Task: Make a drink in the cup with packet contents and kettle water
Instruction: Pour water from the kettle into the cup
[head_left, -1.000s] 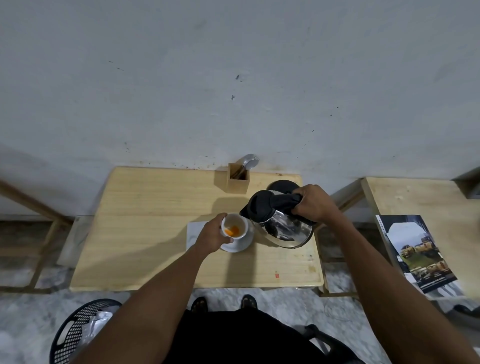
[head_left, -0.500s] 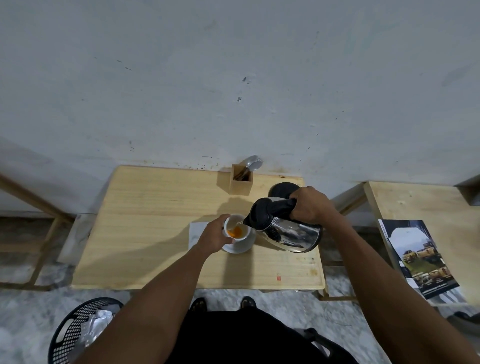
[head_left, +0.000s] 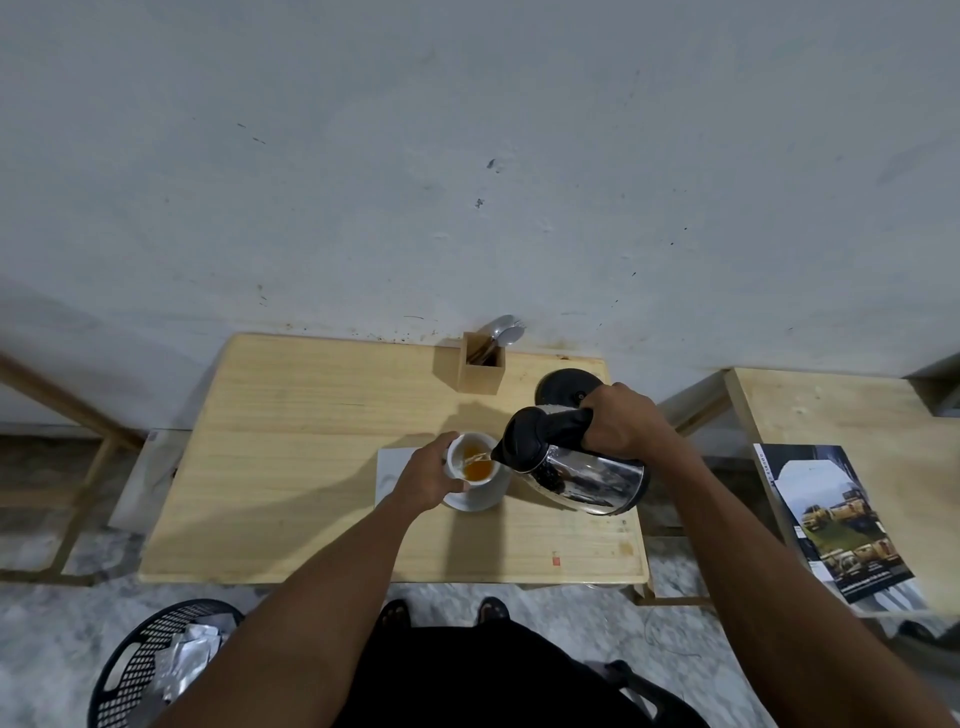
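A small white cup (head_left: 458, 453) with orange liquid inside stands on a white saucer (head_left: 483, 500) on the wooden table (head_left: 291, 467). My left hand (head_left: 428, 478) grips the cup's left side. My right hand (head_left: 621, 423) holds the black handle of a steel kettle (head_left: 582, 478), which is tilted left with its spout over the cup's rim. A thin stream of water runs from the spout into the cup. A white sheet (head_left: 389, 470) lies under my left hand, beside the saucer.
The kettle's black base (head_left: 563, 387) sits at the table's back right, next to a wooden holder (head_left: 480, 369) with a spoon. A second table with a magazine (head_left: 831, 519) stands to the right. A black basket (head_left: 150, 670) holding foil packets is on the floor at lower left.
The kettle has tipped further to the left and its spout has reached the cup. Water now pours in and the orange liquid has risen. My left hand stays on the cup.
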